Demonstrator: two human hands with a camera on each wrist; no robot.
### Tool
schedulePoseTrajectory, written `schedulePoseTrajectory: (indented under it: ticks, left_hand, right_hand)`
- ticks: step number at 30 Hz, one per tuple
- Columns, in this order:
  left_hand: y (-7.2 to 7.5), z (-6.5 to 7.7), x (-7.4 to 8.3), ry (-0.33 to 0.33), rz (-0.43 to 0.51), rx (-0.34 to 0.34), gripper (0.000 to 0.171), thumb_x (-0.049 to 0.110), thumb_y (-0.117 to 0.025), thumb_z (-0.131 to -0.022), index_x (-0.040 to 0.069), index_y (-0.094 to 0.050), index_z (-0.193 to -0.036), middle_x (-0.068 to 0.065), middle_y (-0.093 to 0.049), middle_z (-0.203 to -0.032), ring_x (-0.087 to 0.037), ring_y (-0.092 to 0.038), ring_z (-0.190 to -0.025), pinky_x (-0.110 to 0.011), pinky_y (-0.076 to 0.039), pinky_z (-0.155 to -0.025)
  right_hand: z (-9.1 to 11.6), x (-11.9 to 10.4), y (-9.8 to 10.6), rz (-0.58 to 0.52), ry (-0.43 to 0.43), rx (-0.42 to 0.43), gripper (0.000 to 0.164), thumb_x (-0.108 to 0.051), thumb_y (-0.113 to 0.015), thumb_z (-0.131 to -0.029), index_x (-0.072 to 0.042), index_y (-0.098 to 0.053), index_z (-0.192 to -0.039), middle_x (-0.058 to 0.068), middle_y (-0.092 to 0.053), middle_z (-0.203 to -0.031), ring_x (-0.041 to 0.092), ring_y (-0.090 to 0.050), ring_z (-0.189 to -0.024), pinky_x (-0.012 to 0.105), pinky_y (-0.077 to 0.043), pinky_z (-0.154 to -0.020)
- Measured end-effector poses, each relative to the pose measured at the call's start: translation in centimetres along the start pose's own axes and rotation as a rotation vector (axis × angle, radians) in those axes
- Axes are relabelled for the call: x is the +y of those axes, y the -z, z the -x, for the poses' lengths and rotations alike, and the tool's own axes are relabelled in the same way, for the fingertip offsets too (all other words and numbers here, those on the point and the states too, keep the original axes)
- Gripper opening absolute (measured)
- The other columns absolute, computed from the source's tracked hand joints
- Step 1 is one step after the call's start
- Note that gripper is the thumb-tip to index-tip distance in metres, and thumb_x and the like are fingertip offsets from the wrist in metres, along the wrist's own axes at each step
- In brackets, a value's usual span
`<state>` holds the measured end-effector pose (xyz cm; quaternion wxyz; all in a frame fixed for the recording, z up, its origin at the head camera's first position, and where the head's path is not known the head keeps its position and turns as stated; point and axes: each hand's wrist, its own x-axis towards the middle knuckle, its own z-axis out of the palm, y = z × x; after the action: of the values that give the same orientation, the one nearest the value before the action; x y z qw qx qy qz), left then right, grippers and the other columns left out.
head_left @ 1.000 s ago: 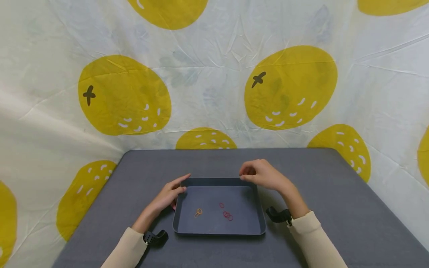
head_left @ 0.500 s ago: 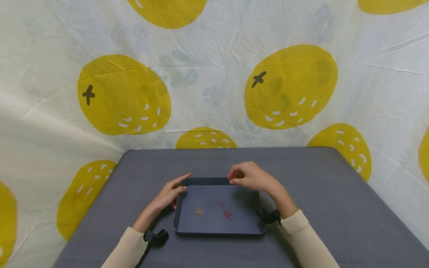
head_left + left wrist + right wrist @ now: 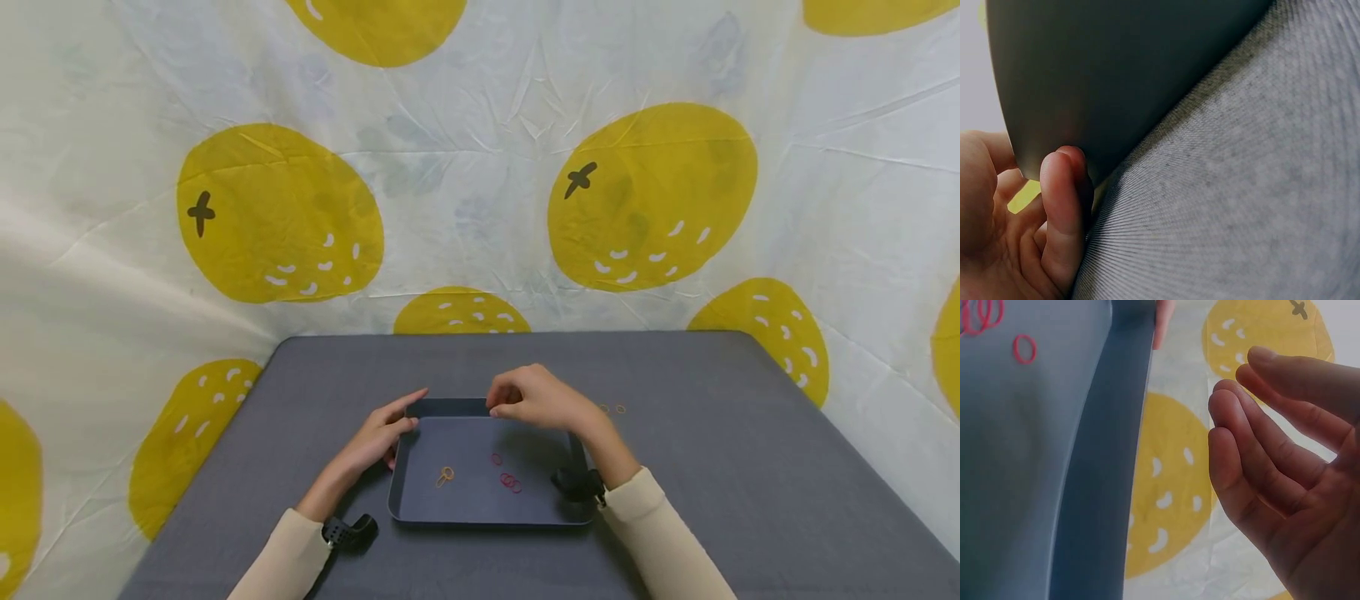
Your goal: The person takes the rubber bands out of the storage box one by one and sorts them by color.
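Note:
A shallow dark grey tray (image 3: 480,527) sits on the table. My left hand (image 3: 375,437) holds its far left corner, thumb over the rim and index finger stretched toward the far side; the left wrist view shows other fingers (image 3: 1062,200) against the outer wall. Inside lie orange rubber bands (image 3: 445,477) at left and several red rubber bands (image 3: 511,482) near the middle. My right hand (image 3: 536,398) hovers by the far rim, its fingers loosely bent. In the right wrist view nothing shows between thumb and fingers (image 3: 1225,456).
Small orange rubber bands (image 3: 620,409) lie on the grey table (image 3: 712,467) beyond the right wrist. A white curtain (image 3: 465,200) with yellow fruit prints hangs behind the table. Both wrists wear black camera mounts (image 3: 351,533).
My right hand has moved left along the tray's far rim. Orange rubber bands on the table beyond it have come into view. The left hand and tray have stayed put.

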<state>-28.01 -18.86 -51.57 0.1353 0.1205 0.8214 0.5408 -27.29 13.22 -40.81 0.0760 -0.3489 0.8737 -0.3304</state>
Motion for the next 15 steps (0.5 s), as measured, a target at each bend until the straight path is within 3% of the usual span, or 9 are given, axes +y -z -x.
schedulePoseTrajectory:
  ticks: [15]
  left_hand:
    - [0.0,-0.1,-0.1,0.006,0.003,0.003,0.055,0.023,-0.057,-0.106,0.032,-0.044,-0.158,-0.006,-0.050,-0.067,-0.017,-0.050,-0.041,-0.037,-0.054,-0.045]
  right_hand:
    - [-1.6,-1.3,-1.4,-0.006,0.038,-0.031,0.004,-0.017,-0.074,-0.096,-0.017,-0.077,-0.100,-0.007,-0.075,-0.091,0.004,-0.066,-0.079,0.023,-0.056,-0.073]
